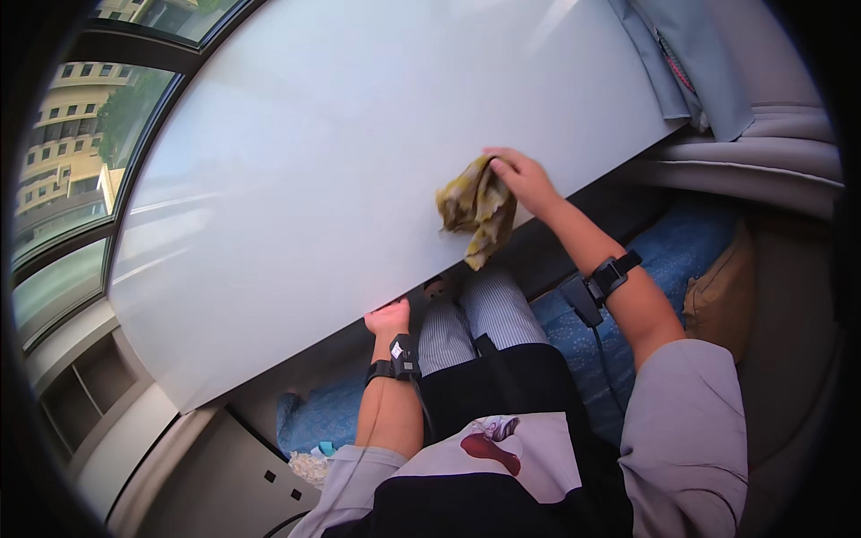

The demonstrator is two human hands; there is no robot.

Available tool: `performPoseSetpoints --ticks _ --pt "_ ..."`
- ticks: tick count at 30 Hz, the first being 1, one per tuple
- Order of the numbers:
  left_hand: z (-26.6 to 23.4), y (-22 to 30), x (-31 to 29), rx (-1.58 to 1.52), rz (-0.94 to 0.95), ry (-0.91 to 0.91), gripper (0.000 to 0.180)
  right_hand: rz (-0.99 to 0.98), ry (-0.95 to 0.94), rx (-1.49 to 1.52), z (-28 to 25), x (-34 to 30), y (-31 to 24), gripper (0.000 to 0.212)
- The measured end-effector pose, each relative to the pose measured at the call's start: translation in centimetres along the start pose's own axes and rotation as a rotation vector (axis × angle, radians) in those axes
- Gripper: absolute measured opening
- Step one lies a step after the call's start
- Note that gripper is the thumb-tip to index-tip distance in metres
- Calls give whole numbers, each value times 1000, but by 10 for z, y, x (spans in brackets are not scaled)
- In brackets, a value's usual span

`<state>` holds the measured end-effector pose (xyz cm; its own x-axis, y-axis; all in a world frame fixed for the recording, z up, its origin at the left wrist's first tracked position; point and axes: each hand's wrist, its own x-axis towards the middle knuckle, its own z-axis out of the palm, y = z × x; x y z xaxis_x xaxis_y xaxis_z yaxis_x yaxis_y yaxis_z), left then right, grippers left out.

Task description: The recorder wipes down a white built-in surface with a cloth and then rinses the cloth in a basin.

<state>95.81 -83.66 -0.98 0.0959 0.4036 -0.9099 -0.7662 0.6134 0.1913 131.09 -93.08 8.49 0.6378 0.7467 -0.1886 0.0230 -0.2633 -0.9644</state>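
Below centre, your left hand [387, 316] meets the white worktop's [314, 179] near edge; I can't tell how open its grip is. Right of centre, your right hand's [527, 182] grip pinches a crumpled yellow-brown cloth [468, 204] at that edge.

Loose light-grey short sleeves [686, 439] flank a black garment [484, 381] with a pale printed panel [552, 453] bearing a dark red shape. The trousers [502, 309] are finely striped. Black forearm straps [623, 267] carry dark boxes [583, 301] trailing thin cables [606, 363].
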Motion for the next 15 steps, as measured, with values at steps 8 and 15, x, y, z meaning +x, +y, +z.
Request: performPoseSetpoints --ticks 8,15 --pt "-5 -35 4 25 139 334 38 -235 -18 -1138 7 21 60 64" --pt "9 -22 6 72 122 251 43 -539 -262 -877 167 -26 51 55"
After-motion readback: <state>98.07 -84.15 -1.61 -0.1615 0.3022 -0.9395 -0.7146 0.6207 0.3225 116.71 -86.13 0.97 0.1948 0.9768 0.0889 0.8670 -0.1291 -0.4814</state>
